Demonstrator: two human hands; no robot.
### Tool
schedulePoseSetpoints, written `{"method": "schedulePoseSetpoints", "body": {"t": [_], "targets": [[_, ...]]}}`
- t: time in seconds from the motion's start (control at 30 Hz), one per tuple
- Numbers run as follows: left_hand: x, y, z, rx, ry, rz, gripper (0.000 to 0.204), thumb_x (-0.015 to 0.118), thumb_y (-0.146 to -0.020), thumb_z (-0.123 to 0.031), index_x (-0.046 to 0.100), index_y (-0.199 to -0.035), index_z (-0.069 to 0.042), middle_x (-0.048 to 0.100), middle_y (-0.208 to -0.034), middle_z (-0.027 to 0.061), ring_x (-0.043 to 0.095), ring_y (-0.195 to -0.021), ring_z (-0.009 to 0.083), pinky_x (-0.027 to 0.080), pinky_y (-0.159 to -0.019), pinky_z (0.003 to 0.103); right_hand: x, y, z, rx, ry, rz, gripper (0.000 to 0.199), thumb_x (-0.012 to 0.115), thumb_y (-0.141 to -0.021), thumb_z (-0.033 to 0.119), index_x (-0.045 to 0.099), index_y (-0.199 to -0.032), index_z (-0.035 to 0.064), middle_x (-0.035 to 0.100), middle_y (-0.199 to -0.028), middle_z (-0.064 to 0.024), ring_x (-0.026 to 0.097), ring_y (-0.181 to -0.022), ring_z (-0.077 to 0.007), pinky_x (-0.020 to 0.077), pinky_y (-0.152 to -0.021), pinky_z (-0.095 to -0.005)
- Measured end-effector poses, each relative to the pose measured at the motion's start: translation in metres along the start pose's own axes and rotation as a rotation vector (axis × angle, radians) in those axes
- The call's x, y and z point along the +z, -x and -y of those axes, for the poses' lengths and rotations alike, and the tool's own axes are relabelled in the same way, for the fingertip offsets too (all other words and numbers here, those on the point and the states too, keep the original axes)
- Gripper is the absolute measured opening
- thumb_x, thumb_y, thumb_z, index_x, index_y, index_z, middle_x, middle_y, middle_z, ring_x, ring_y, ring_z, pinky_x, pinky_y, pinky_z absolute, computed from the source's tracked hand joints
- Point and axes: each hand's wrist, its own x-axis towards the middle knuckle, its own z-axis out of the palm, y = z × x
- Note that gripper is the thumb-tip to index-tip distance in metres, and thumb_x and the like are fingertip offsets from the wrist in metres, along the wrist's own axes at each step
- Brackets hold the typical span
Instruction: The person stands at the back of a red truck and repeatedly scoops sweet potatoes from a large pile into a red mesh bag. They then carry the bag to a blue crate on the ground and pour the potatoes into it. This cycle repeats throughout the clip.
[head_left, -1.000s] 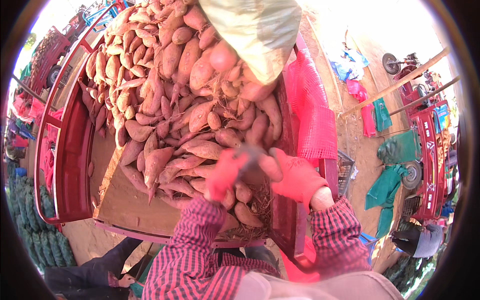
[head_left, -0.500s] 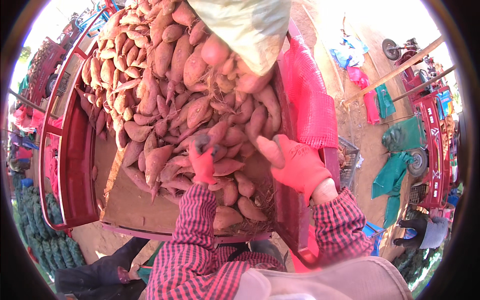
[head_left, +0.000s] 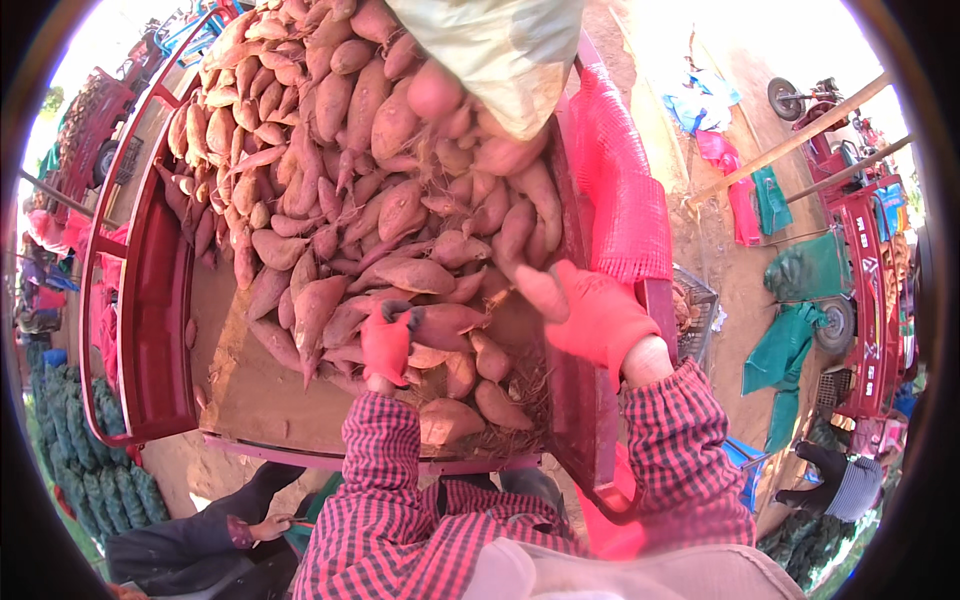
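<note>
Left hand (head_left: 387, 343), red-gloved, clenched around a sweet potato (head_left: 445, 322) at frame centre; right hand (head_left: 592, 318) spread, gripping nothing, beside the heap (head_left: 340, 170) in the red cart (head_left: 150, 330).

Matt knit gloves (head_left: 385, 343), rough sweet potatoes (head_left: 330, 200)

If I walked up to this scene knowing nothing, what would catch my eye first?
A heap of sweet potatoes fills the red cart bed in the middle of the view, with more spilling from a pale sack at the top. Below it, two hands in red gloves stand out: the left hand rests on a sweet potato at the heap's near edge, and the right hand is open beside red netting draped over the cart's right side.
</note>
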Motion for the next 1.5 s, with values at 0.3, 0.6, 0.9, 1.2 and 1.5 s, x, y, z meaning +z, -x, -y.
{"method": "schedulePoseSetpoints", "body": {"t": [0.3,0.6,0.9,1.2,1.5], "targets": [[0.108,-0.097,-0.106,0.426,-0.317,0.298,0.065,0.067,-0.089,-0.045,0.056,-0.136,-0.002,0.055,-0.141,0.0280,0.051,-0.136,0.0387,0.041,-0.113,0.042,0.003,0.003,-0.004,-0.007,0.085,0.326,0.044,0.071,-0.082,0.034,0.061,-0.112,0.0031,0.071,-0.107,-0.0247,0.067,-0.104,-0.0448,0.0533,-0.089,-0.0516],[0.214,-0.110,-0.060,0.369,-0.652,0.540,0.098,0.075,-0.082,-0.030,0.024,-0.162,-0.006,0.022,-0.166,0.0297,0.035,-0.148,0.0453,0.035,-0.120,0.049,0.002,0.003,-0.005,0.040,0.040,0.341,0.038,0.069,-0.083,0.031,0.059,-0.107,0.0041,0.070,-0.102,-0.0246,0.066,-0.099,-0.0466,0.0521,-0.084,-0.0548],[0.092,0.008,0.011,0.623,-0.945,0.679,0.050,0.058,-0.089,-0.020,0.054,-0.137,-0.004,0.056,-0.132,0.0208,0.056,-0.123,0.0420,0.047,-0.102,0.051,-0.005,0.007,-0.003,-0.121,0.132,0.340,0.035,0.064,-0.091,0.030,0.060,-0.112,0.0028,0.071,-0.103,-0.0233,0.068,-0.100,-0.0441,0.0529,-0.082,-0.0533],[0.160,-0.041,-0.041,0.348,-0.331,0.507,0.053,0.060,-0.093,-0.031,0.057,-0.137,-0.003,0.056,-0.140,0.0238,0.052,-0.132,0.0446,0.044,-0.108,0.051,0.004,0.003,-0.006,0.001,0.091,0.372,0.041,0.070,-0.082,0.032,0.057,-0.110,0.0040,0.070,-0.101,-0.0244,0.066,-0.100,-0.0457,0.0523,-0.083,-0.0536],[0.295,-0.162,0.004,0.424,-1.232,0.370,0.062,0.054,-0.099,-0.033,0.044,-0.155,-0.008,0.052,-0.152,0.0198,0.054,-0.135,0.0442,0.040,-0.108,0.062,0.000,0.004,-0.008,-0.019,-0.019,0.355,0.034,0.067,-0.084,0.028,0.057,-0.107,0.0053,0.070,-0.099,-0.0238,0.067,-0.095,-0.0461,0.0521,-0.079,-0.0542]]}}
